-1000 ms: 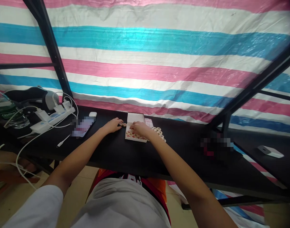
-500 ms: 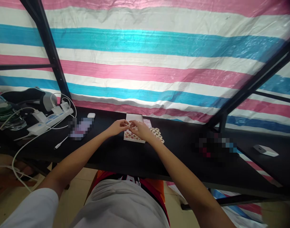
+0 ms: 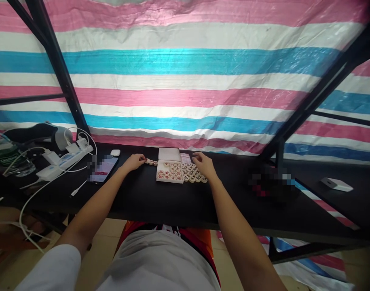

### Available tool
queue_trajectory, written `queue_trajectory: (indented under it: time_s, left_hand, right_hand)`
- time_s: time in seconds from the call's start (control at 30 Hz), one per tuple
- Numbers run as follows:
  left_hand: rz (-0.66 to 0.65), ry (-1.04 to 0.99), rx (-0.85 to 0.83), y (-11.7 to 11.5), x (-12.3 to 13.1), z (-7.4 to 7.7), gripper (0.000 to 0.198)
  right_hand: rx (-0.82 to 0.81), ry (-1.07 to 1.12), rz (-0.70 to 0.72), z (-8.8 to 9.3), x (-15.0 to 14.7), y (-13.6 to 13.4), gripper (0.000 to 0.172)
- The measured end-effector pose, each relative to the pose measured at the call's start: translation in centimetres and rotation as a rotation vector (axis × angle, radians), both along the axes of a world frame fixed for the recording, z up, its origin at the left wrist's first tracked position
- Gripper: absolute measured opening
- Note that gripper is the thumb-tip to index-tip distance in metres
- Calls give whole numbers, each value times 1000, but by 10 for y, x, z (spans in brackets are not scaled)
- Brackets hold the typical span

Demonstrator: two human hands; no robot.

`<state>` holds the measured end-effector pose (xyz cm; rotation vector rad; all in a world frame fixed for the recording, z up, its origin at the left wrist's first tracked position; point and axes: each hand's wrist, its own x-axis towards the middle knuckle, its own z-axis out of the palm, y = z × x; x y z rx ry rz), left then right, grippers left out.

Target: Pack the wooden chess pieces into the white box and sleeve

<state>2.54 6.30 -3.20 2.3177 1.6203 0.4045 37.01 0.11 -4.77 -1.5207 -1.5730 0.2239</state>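
Observation:
An open white box (image 3: 169, 180) on the black table holds Chinese chess pieces (image 3: 171, 174) with red characters, and its lid (image 3: 169, 154) is tilted back. To its left lies a short row of red-marked pieces (image 3: 151, 162). The fingers of my left hand (image 3: 135, 162) are closed at the left end of that row, on a piece they mostly hide. My right hand (image 3: 204, 165) hovers at the right of the box, thumb and forefinger slightly apart, with nothing visible in them. Beneath and beside it, dark-marked pieces (image 3: 194, 178) lie grouped against the box.
On the left are a phone (image 3: 103, 169), a white earbud case (image 3: 115, 152), a power strip (image 3: 65, 161) with cables and a water bottle (image 3: 13, 157). A small white box (image 3: 337, 184) lies far right. Black frame posts (image 3: 60, 72) and a striped sheet (image 3: 178, 97) stand behind.
My hands were together over the box and have moved apart, the left to the row of pieces, the right over the dark-marked ones. The box's contents now show.

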Motion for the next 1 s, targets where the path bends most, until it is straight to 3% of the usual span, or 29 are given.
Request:
queue_trajectory:
  time_s: [0.17, 0.27, 0.4, 0.77, 1.0]
  left_hand:
    - [7, 55, 69, -2, 4, 0, 28]
    - [-64, 9, 111, -4, 5, 1, 30]
    - [-127, -20, 78, -7, 9, 1, 30]
    - [-54, 186, 86, -19, 16, 9, 32]
    - [-52, 251, 99, -17, 16, 4, 38]
  right_hand:
    - [-4, -118, 174, 1, -29, -4, 27]
    - [-48, -136, 220, -1, -36, -4, 25]
    - [-75, -130, 209, -2, -35, -4, 23]
    - [-76, -149, 206, -6, -31, -1, 21]
    - [-70, -166, 221, -3, -32, -3, 21]
